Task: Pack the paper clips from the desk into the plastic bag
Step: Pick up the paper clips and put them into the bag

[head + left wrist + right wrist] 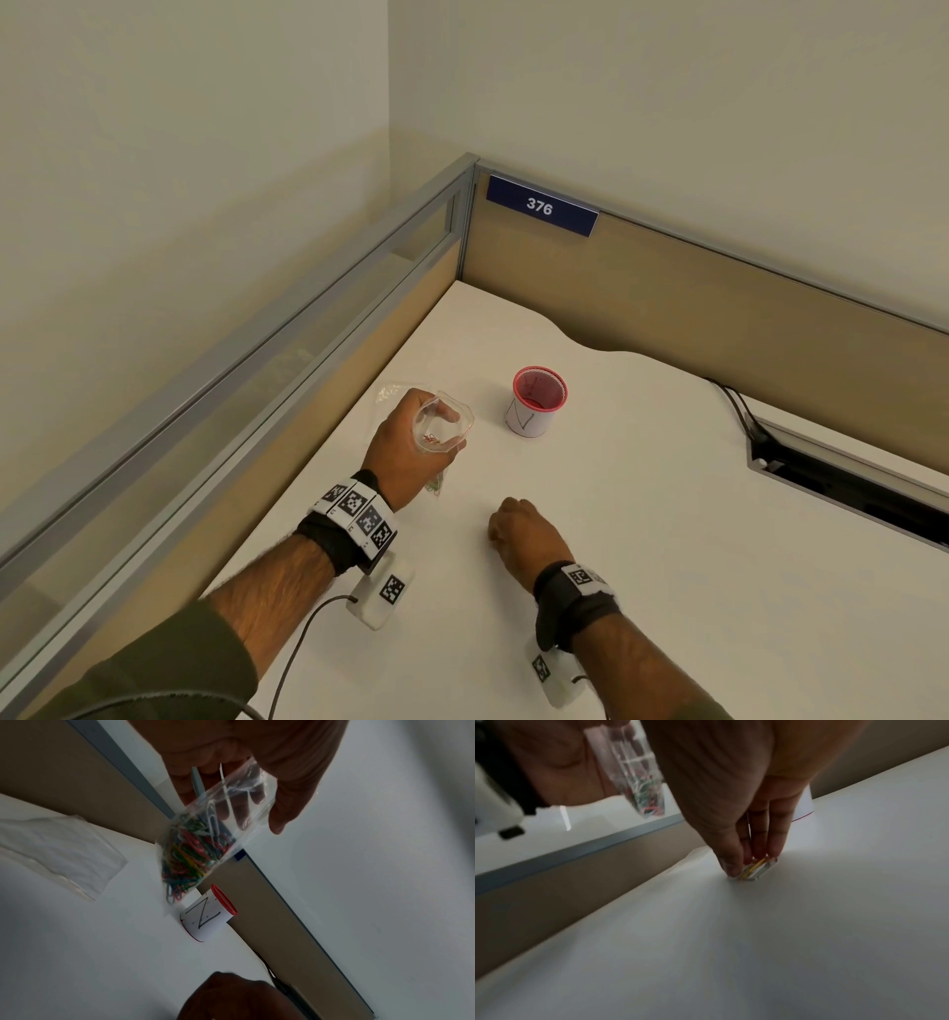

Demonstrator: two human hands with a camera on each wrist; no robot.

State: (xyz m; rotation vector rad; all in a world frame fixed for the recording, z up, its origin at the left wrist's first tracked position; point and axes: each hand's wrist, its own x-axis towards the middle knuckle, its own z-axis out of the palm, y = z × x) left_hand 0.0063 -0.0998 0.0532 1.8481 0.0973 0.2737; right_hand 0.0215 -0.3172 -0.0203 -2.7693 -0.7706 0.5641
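Observation:
My left hand (411,447) holds a clear plastic bag (444,424) above the white desk (667,565), its mouth held wide and facing up. In the left wrist view the bag (205,833) hangs from my fingers (280,817), its lower half filled with several coloured paper clips (190,860). My right hand (518,529) is down on the desk to the right of the bag. In the right wrist view its fingertips (731,868) pinch a yellow and a white paper clip (753,870) against the desk top.
A red mesh cup (538,402) wrapped in white paper stands behind the hands. A second, flat clear bag (59,850) lies on the desk at the left. Partition walls (667,288) close the back and left. A cable slot (847,478) opens at the right.

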